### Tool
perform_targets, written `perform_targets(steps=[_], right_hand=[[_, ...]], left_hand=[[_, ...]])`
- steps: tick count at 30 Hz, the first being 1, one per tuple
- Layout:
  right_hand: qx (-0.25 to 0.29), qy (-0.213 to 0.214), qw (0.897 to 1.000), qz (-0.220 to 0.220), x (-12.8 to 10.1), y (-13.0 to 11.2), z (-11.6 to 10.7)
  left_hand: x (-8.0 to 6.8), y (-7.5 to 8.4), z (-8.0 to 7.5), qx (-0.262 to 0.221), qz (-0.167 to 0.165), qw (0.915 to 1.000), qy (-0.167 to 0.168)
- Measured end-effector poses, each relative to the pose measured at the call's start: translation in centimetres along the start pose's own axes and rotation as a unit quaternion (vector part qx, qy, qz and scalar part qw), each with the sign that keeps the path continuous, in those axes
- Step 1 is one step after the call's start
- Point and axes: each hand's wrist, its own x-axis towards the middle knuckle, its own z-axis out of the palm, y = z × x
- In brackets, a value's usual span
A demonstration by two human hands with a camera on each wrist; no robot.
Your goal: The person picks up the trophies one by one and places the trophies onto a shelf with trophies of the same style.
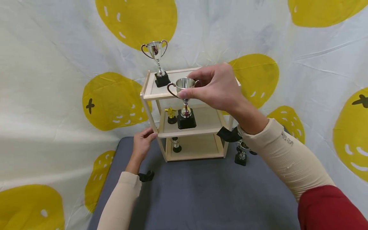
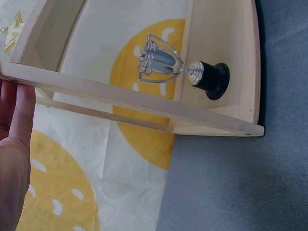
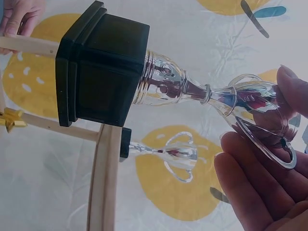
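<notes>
Head view: a silver trophy cup (image 1: 185,101) hangs upright in the air in front of a three-tier wooden shelf (image 1: 149,93), bowl up and square black base down, its long axis vertical. The right hand (image 1: 216,86) pinches the bowl's rim between thumb and curled fingers, the base level with the middle tier and not touching it. The left hand (image 1: 142,142) grips the shelf's front left post, fingers wrapped round the wood. On the middle tier a small gold star trophy (image 1: 171,114) stands at the left, leaving bare board to its right. The top tier carries a tall two-handled cup (image 1: 157,61) at its left rear corner, the rest of that board bare where it shows past the hand. A small trophy (image 1: 176,144) stands on the bottom tier, and another (image 1: 241,153) on the grey mat (image 1: 201,191) just right of the shelf, under the right forearm. The right wrist view shows the fingertips (image 3: 288,89) closed on the bowl.
</notes>
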Motion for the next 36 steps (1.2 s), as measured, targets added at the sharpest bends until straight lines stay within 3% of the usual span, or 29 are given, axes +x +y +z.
perform_targets(steps=[21,36], right_hand=[[0.016,0.003,1.000,-0.005,2.1,-1.2,-0.8],[-0.003,0.001,1.000,-0.019,3.4,-1.7,-1.5]], left_hand=[[0.2,0.0,-0.1,0.006,0.005,1.0000,0.005],[0.1,0.0,-0.2,-0.004,0.009,0.9999,0.005]])
